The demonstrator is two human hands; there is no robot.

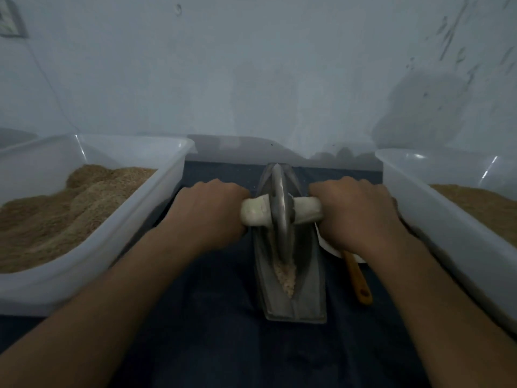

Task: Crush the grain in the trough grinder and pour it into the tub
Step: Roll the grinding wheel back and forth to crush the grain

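Both hands grip handle (pixel 281 211); trough grinder (pixel 291 275) points away.

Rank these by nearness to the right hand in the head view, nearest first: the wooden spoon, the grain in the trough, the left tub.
From the right hand:
1. Wooden spoon: just below the hand, its upper end hidden under the wrist.
2. Grain in the trough: left of the hand and lower, at the near end of the trough.
3. Left tub: far left, beyond the left hand.
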